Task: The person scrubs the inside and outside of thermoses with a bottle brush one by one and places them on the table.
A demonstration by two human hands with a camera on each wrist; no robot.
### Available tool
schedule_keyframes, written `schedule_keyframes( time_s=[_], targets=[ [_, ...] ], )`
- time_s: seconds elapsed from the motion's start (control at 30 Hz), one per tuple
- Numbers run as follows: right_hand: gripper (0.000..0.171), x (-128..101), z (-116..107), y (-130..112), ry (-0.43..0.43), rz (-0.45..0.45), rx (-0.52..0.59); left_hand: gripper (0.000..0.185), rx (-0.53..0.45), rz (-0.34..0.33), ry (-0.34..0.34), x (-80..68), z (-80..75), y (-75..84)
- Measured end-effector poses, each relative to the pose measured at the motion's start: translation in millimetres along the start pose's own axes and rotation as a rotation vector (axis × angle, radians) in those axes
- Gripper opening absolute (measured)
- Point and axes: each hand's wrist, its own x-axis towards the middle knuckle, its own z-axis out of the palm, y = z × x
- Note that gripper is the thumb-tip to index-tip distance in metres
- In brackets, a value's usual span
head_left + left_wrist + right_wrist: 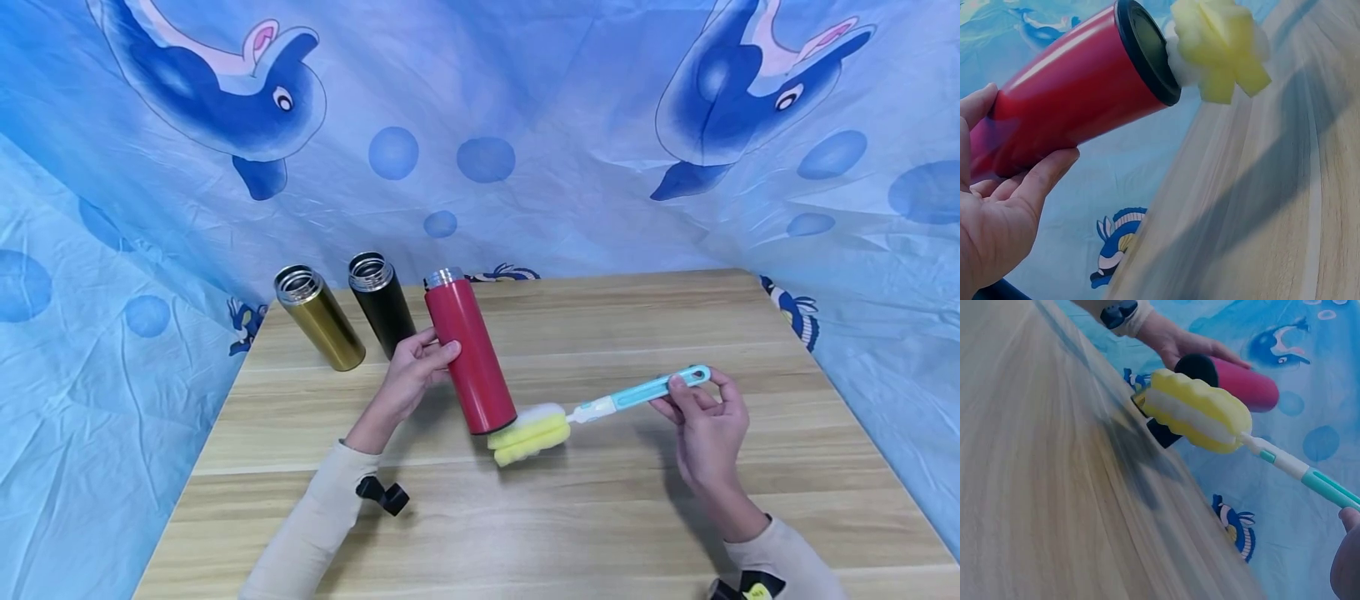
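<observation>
Head view: left hand [411, 371] grips red flask [468, 358], tilted, base off the bench [675, 492] toward the sponge. Right hand [705, 425] pinches brush [600, 408] handle, sponge head at the base, scrubbing angle likely.

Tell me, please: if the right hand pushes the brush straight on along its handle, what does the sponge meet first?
Most likely the red bottle. The right hand points the brush at the bottle's black-rimmed lower end, which the left hand holds tilted. The sponge head seems just beside that end; whether they already touch is unclear.
</observation>
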Motion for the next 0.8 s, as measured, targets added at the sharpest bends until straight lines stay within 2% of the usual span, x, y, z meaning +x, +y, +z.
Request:
schedule_keyframes(
  time_s=[0.17, 0.33, 0.67, 0.8],
  targets=[
    [0.024, -5, 3, 4, -0.011, 0.038, -0.036, 0.049, 0.029, -0.002, 0.004, -0.9, 3.5, -0.5],
    [0.025, -8, 6, 3, -0.037, 0.056, -0.044, 0.049, 0.118, 0.003, 0.038, -4.7, 4.9, 1.5],
    [0.023, 2, 6, -14, -0.003, 0.016, -0.033, 0.058, 0.402, 0.155, 0.128, -24.7, -3.2, 12.2],
    [0.026, 7, 5, -21, 0.009, -0.007, -0.039, 0.06, 0.445, 0.207, 0.156, -35.7, -10.4, 15.4]
  ],
)
